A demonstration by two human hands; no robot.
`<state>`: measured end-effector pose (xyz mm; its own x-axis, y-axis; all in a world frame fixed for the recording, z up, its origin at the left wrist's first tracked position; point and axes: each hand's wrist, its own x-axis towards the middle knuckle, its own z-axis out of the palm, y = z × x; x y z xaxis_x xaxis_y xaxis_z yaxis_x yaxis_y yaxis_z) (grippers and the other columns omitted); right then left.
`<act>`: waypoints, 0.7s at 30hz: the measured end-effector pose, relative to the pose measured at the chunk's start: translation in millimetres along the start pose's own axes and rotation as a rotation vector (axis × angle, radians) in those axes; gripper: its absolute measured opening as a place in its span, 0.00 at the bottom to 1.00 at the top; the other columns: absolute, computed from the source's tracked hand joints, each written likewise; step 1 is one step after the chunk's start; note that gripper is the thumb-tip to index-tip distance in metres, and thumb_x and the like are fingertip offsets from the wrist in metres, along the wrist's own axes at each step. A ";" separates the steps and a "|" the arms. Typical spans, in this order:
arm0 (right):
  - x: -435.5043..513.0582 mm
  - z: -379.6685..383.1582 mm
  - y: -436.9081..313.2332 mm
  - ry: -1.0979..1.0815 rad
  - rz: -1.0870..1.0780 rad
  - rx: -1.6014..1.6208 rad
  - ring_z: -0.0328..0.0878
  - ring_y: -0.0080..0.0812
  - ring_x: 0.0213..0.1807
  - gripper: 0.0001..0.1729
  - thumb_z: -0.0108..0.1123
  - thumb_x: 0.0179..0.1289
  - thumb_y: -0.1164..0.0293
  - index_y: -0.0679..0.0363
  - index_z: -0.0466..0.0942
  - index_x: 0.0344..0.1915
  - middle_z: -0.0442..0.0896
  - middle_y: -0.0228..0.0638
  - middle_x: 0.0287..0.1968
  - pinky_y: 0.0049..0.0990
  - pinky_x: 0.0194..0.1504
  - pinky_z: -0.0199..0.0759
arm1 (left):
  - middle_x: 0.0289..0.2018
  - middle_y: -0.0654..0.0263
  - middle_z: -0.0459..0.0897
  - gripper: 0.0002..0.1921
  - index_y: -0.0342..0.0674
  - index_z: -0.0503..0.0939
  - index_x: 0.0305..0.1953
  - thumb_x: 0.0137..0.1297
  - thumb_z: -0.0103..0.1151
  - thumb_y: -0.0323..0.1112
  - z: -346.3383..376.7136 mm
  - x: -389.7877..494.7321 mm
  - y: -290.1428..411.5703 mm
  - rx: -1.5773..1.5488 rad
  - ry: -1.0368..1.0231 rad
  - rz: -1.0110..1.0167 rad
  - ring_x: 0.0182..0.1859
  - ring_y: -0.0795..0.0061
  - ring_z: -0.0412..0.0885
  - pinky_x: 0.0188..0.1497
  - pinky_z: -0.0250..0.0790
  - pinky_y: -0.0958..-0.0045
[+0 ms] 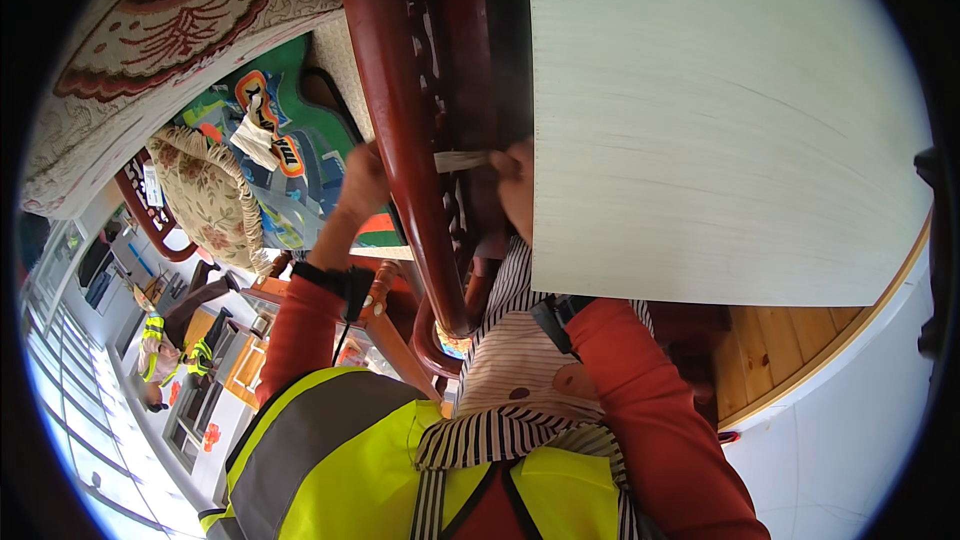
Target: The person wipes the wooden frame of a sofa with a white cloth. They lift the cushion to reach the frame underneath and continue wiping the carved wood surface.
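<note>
A dark red polished wooden armrest with a carved openwork side runs between my two hands. My right hand pinches a thin pale strip, perhaps cloth or tape, at the edge of a large whitish panel, which hides part of that hand. The strip's other end passes out of sight at the armrest. On the armrest's far side is my left hand, its fingertips hidden by the wood, so its hold cannot be made out. A crumpled white tissue lies on a green printed sheet left of it.
A fringed floral cushion leans at the left, below a patterned fabric cover. Round-edged pine boards show under the panel. In the far lower left are people in yellow vests among grey furniture.
</note>
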<state>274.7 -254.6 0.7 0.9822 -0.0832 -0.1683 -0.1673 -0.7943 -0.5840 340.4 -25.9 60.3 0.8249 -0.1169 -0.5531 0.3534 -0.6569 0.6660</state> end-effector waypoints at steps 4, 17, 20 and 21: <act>-10.0 8.0 29.8 0.064 -0.205 -0.746 0.76 0.38 0.32 0.13 0.63 0.61 0.59 0.57 0.81 0.29 0.76 0.33 0.28 0.35 0.36 0.69 | 0.36 0.61 0.86 0.12 0.33 0.80 0.43 0.56 0.62 0.25 15.4 -15.4 -12.5 -0.088 -0.072 0.056 0.37 0.78 0.80 0.42 0.74 0.72; 7.2 -58.4 -26.9 -0.125 -0.043 0.292 0.71 0.36 0.25 0.10 0.71 0.52 0.68 0.61 0.80 0.23 0.75 0.33 0.25 0.34 0.28 0.66 | 0.28 0.69 0.81 0.11 0.36 0.79 0.49 0.74 0.48 0.31 19.5 -71.1 -12.8 -0.267 0.096 -0.254 0.29 0.86 0.73 0.29 0.68 0.78; 0.1 -58.6 -21.2 -0.309 0.123 0.405 0.70 0.35 0.24 0.11 0.72 0.51 0.69 0.62 0.80 0.22 0.74 0.33 0.24 0.34 0.27 0.64 | 0.26 0.71 0.79 0.10 0.35 0.79 0.48 0.74 0.49 0.32 5.4 -71.2 10.4 -0.249 0.051 -0.371 0.27 0.87 0.72 0.27 0.65 0.79; 0.8 -56.2 -20.4 -0.331 0.163 0.435 0.69 0.35 0.24 0.11 0.72 0.51 0.69 0.62 0.79 0.22 0.73 0.33 0.23 0.33 0.27 0.64 | 0.26 0.71 0.78 0.10 0.35 0.79 0.47 0.74 0.49 0.32 -1.1 -67.9 15.9 -0.234 0.022 -0.377 0.27 0.87 0.71 0.27 0.65 0.79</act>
<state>283.7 -272.2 57.1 0.8736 0.0651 -0.4823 -0.4027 -0.4600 -0.7914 290.5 -27.6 109.0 0.6274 0.1164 -0.7699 0.7197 -0.4641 0.5163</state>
